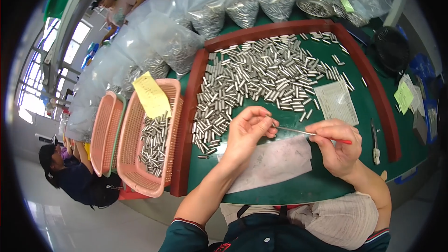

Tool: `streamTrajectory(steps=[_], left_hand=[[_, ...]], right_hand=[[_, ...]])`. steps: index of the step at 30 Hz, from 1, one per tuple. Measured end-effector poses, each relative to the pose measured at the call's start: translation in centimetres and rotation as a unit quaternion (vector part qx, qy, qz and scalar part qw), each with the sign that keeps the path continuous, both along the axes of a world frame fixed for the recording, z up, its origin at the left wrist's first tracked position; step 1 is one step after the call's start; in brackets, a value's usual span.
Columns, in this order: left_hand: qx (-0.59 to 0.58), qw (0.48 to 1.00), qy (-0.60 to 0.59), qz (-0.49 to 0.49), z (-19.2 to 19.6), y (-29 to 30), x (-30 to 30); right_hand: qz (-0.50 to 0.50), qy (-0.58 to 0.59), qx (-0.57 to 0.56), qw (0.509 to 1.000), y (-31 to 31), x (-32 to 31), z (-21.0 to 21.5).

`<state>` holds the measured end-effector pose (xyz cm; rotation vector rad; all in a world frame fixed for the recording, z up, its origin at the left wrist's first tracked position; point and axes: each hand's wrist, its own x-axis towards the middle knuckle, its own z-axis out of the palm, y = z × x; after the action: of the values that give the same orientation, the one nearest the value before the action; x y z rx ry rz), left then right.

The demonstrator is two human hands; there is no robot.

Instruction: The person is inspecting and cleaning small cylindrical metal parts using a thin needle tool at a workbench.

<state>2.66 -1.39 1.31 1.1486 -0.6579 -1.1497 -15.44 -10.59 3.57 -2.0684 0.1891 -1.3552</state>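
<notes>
Fingers curled in a pinch, my left hand (250, 130) is over the near middle of the table. Whatever sits at its fingertips is too small to name. My right hand (337, 145) grips a thin metal rod tool with a red handle end (346, 142), and the tool's far tip reaches my left fingertips. Below my hands a smudged white cloth or paper sheet (275, 165) lies flat. Beyond them, many short shiny metal pins (261, 72) are spread loosely over the green tabletop (336, 175).
A red-brown raised rim (280, 29) frames the pins. Pink baskets (175, 135), one with pins and a yellow note, stand left. Filled plastic bags (205, 16) line the back. A printed sheet (335, 101) and a slim metal tool (374, 142) lie right. Two people are at left.
</notes>
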Motion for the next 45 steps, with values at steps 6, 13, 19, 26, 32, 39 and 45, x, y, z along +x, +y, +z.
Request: streamTrajectory(steps=[6,13,19,26,32,39,45], left_hand=[[-0.073,0.993,-0.079,0.043,0.1,0.9,-0.3],[-0.101,0.982,-0.157,0.036,4.6,3.1,-1.0],[-0.046,0.826,-0.527,0.193,5.5,8.9,0.1],[0.068,0.794,-0.578,0.178,2.5,12.6,-0.9],[0.077,0.821,-0.540,0.167,1.4,11.9,-1.9],[-0.035,0.692,-0.698,0.181,0.9,9.4,-1.2],[-0.149,0.678,-0.676,0.247,2.8,9.7,-2.9]], right_hand=[[-0.039,-0.039,-0.041,0.998,0.4,-1.6,0.0],[-0.001,-0.070,0.070,0.995,0.7,-1.6,-0.5],[0.027,-0.067,0.122,0.990,0.3,-0.7,-0.3],[0.034,-0.057,0.117,0.991,-0.1,-0.8,-0.6],[0.023,-0.052,0.131,0.990,0.2,-1.0,-0.6],[0.028,-0.055,0.145,0.988,0.2,-0.9,-0.5],[0.023,-0.047,0.151,0.987,0.1,-1.3,-0.7]])
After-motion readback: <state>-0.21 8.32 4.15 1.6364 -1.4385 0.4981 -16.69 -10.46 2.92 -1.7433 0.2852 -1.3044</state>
